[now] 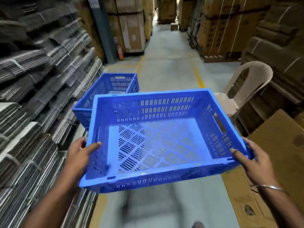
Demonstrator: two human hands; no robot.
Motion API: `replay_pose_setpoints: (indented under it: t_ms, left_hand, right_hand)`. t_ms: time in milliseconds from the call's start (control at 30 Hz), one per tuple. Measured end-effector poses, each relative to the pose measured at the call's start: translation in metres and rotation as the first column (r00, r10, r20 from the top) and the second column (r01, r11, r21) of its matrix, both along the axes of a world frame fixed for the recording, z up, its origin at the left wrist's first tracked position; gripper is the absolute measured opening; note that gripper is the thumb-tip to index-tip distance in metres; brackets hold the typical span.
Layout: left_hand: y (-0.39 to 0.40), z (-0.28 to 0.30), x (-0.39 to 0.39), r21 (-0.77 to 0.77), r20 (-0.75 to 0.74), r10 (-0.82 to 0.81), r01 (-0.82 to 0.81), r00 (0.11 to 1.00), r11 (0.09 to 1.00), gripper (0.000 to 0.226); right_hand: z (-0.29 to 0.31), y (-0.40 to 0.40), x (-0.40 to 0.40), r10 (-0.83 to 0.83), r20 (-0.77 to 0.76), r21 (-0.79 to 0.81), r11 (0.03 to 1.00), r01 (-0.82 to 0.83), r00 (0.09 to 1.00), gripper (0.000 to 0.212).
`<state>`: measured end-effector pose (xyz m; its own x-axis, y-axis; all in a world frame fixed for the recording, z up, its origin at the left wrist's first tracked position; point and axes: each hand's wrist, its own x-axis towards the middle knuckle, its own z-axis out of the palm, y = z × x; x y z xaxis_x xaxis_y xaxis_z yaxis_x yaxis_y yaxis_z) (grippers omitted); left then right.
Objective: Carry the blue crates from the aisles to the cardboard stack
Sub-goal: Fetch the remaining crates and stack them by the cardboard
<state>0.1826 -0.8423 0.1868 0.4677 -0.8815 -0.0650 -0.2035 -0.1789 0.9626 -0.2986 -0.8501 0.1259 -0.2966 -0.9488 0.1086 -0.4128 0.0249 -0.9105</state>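
1. Blue perforated plastic makes up the carried crate (158, 139), which is held in the air in front of the person, above the aisle floor (166, 66), and is tilted slightly down toward the left side.
2. The crate's left short wall is gripped near its close corner by the left hand (80, 153); the thumb is laid over the rim into the crate and the fingers are curled round the outside.
3. The right short wall is gripped near its close corner by the right hand (248, 160), with the thumb pressed on the rim and the fingers wrapped beneath the edge.
4. A thin metal bangle (269, 187) is worn on the right wrist.
5. A second blue crate (108, 89) is seen just behind the carried one, set beside the stack of flattened cardboard (32, 79) that fills the left side; its base is hidden, so what it rests on cannot be told.
6. A beige plastic chair (246, 89) is stood at the right edge of the aisle, near the far right corner of the carried crate.
7. A loose brown cardboard sheet (279, 145) is laid on the floor to the right, partly under the right hand.
8. Strapped cardboard boxes (222, 30) are stacked along the far aisle; the picture is blurred, possibly by motion.
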Motion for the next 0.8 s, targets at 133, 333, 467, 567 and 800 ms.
replay_pose_setpoints:
  t_ms: [133, 333, 467, 567, 800]
  left_hand:
    - [-0.062, 0.011, -0.027, -0.040, 0.008, 0.111, -0.110, 0.994, 0.993, 0.006]
    - [-0.135, 0.034, -0.068, -0.059, -0.034, 0.282, -0.283, 0.959, 0.957, 0.019]
    - [-0.167, 0.049, -0.081, -0.062, -0.017, 0.439, -0.439, 0.898, 0.896, 0.021]
    - [-0.187, 0.057, -0.085, -0.059, -0.034, 0.558, -0.559, 0.829, 0.827, 0.019]
    - [-0.250, 0.071, -0.057, -0.078, 0.010, 0.703, -0.700, 0.711, 0.709, 0.009]
  right_hand:
    - [0.025, -0.115, -0.010, 0.114, 0.012, -0.118, 0.987, -0.112, 0.993, 0.042]
    - [0.071, -0.294, -0.026, 0.314, -0.046, -0.184, 0.931, -0.317, 0.948, 0.048]
    - [0.101, -0.398, -0.008, 0.433, -0.058, -0.196, 0.879, -0.435, 0.900, 0.055]
    - [0.115, -0.456, 0.020, 0.506, -0.058, -0.210, 0.836, -0.506, 0.860, 0.047]
    - [0.121, -0.580, 0.120, 0.657, -0.055, -0.211, 0.728, -0.652, 0.752, 0.032]
